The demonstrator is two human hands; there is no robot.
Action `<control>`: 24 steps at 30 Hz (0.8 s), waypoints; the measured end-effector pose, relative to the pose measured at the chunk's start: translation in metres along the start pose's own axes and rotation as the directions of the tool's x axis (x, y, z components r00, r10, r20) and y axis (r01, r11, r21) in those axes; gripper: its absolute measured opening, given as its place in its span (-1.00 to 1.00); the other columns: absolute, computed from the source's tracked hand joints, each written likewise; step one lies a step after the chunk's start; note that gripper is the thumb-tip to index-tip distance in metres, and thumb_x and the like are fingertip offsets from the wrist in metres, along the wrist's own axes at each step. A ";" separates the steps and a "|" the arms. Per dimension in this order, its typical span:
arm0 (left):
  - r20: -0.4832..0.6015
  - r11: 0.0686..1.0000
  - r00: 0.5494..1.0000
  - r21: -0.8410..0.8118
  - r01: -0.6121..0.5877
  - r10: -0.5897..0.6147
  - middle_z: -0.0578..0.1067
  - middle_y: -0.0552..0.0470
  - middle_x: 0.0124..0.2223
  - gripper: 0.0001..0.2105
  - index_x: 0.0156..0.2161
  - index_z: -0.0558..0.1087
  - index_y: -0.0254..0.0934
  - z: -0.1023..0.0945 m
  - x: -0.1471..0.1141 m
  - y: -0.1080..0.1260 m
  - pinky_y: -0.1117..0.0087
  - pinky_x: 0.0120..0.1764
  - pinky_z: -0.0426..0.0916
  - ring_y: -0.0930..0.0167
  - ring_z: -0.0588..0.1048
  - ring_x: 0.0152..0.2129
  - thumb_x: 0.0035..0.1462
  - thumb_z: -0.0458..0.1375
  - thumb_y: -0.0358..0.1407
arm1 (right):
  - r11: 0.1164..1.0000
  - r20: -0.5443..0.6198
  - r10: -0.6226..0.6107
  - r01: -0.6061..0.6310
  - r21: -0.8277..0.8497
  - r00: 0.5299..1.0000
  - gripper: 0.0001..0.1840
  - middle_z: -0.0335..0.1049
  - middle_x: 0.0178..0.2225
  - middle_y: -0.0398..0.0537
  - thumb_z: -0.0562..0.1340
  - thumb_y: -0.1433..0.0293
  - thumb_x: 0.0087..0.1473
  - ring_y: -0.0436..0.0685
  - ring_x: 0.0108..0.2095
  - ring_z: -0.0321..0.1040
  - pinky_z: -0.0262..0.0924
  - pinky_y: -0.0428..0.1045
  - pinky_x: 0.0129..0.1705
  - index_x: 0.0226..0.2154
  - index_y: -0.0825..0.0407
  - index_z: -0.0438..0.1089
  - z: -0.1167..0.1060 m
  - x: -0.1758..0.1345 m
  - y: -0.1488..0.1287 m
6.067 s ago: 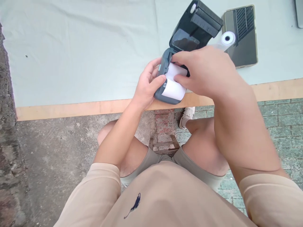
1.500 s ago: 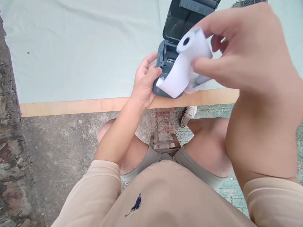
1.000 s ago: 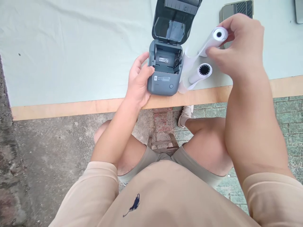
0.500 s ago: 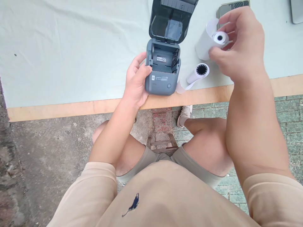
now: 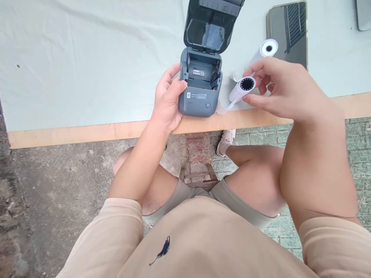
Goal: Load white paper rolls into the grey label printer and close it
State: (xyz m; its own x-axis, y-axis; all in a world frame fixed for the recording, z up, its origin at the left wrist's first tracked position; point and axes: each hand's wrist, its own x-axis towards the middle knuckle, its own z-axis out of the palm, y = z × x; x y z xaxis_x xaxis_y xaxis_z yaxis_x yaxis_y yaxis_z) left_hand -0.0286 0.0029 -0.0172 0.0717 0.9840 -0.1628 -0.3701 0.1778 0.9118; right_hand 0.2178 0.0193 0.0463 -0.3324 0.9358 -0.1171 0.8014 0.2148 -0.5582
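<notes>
My left hand [image 5: 168, 96] grips the left side of a dark grey label printer [image 5: 198, 102], thumb on its front rim. The printer's lid [image 5: 207, 31] stands raised, and its paper bay [image 5: 199, 75] holds no roll. At the printer's right lies a white paper roll [image 5: 239, 92] with a black toothed core and a loose tail. My right hand [image 5: 286, 87] has thumb and forefinger closed around that roll's near end. Behind the fingers a second white paper roll [image 5: 257, 56] with a narrower core lies partly hidden, its paper end curling.
A phone [image 5: 290, 34] lies behind my right hand. The corner of a grey device [image 5: 364, 13] shows at the far right. A pale cloth [image 5: 87, 69] covers the table, whose wooden front edge [image 5: 87, 129] is bare. Below are my legs and a wooden stool [image 5: 199, 175].
My right hand has let go of the narrow-core roll and come nearer, onto the black-core roll. The let-go roll's loose paper has shifted. My left hand still holds the printer.
</notes>
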 end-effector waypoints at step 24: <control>-0.033 1.000 0.999 0.014 -0.022 0.022 0.50 0.09 -0.23 -0.60 -0.08 0.31 -0.12 0.001 -0.005 0.001 0.18 -0.02 0.34 0.25 0.45 -0.09 -0.09 0.17 -0.15 | 0.891 -0.111 -0.289 0.309 0.332 0.951 -0.70 0.37 -0.32 -0.20 0.29 0.42 -0.13 0.00 -0.31 0.34 0.20 -0.05 -0.34 -0.29 -0.06 0.25 0.021 0.014 -0.057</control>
State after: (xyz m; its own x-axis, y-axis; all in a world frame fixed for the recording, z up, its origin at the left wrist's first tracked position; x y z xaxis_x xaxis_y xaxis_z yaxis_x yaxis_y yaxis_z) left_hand -0.0280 -0.0019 -0.0154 0.0331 0.9874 -0.1548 -0.3583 0.1563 0.9204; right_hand 0.1572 0.0140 0.0587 -0.4922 0.8590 0.1409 0.4462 0.3880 -0.8065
